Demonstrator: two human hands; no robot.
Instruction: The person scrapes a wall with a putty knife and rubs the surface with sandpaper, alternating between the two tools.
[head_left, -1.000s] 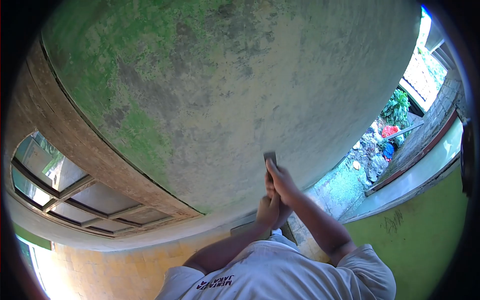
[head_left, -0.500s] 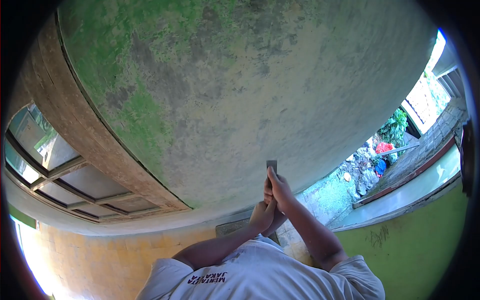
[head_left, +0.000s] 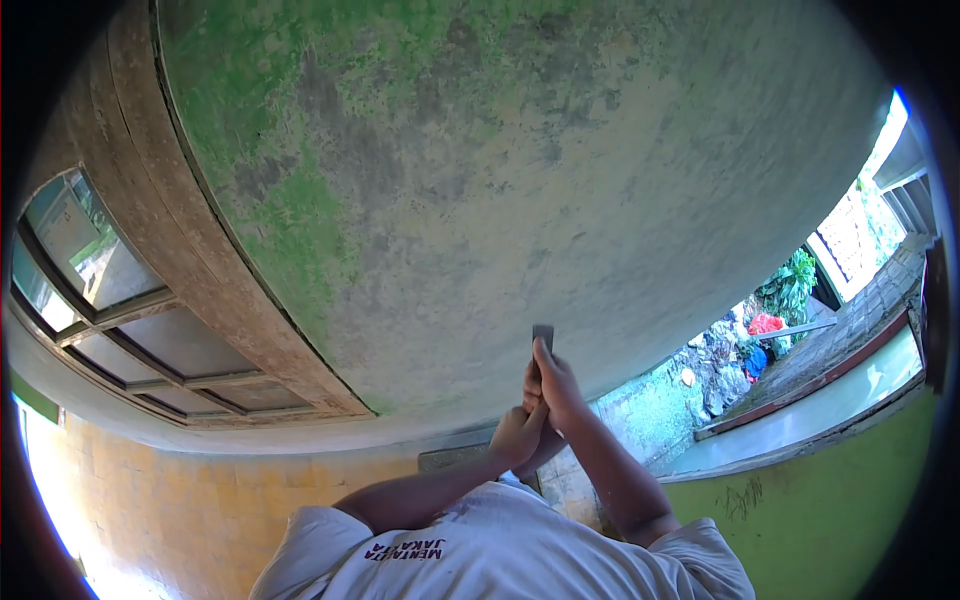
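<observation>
A small scraper with a flat dark blade points up and lies against or very near the wall, whose green paint is patchy and worn to grey. My right hand is closed round it just below the blade, thumb laid along the tool. Lower down, my left hand is closed at the handle end, pressed up against the right hand. Both hands cover the handle, so its shape cannot be seen.
A weathered wooden frame with glass panes borders the wall on the left. Below are yellowish floor tiles. At right are a low green wall, a ledge, rubble, and red and blue items.
The view has tilted slightly, shifting the window frame a little rightward at the top. Both hands keep their grip on the scraper, which stays at nearly the same spot.
</observation>
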